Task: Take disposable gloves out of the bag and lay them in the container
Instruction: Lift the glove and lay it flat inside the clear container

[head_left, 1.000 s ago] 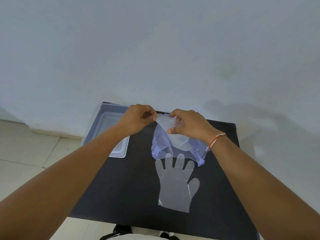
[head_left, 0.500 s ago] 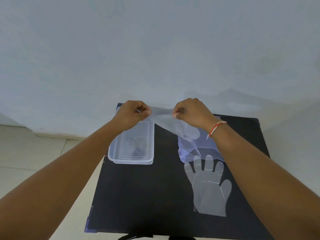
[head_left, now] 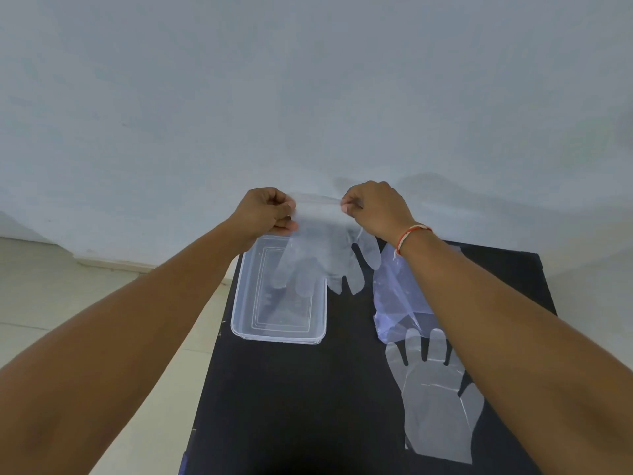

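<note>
The right forearm is crossing in front of the bag (head_left: pixel 397 296) and the flat glove (head_left: pixel 435 406), covering the right side of each; the far edge of the table (head_left: pixel 291 406) is sitting behind both hands, and its near edge is running out of the bottom of the view. The fingertips themselves are tucked under the knuckles, so I am seeing only curled fists; still, the left hand (head_left: pixel 265 212) is closed in a pinch on one corner of the held glove (head_left: pixel 322 255) and the right hand (head_left: pixel 375 209) is closed in a pinch on the other corner, stretching its cuff taut between them. That glove is thin clear film, almost vanishing against the pale wall at the cuff and showing better lower down; it is hanging fingers downward over the far end of the container (head_left: pixel 277 334), some fingers in front of the tub and some over the black top beside it; whether they are touching the tub I cannot tell. The container is a clear rectangular plastic tub with rounded corners and stepped ridges in its floor, standing on the left part of the table; the bag is crumpled, bluish and translucent, lying to its right; the flat glove is lying just nearer than the bag, fingers pointing away toward it, glossy and creased. A red and white band (head_left: pixel 409 234) is circling the right wrist.
</note>
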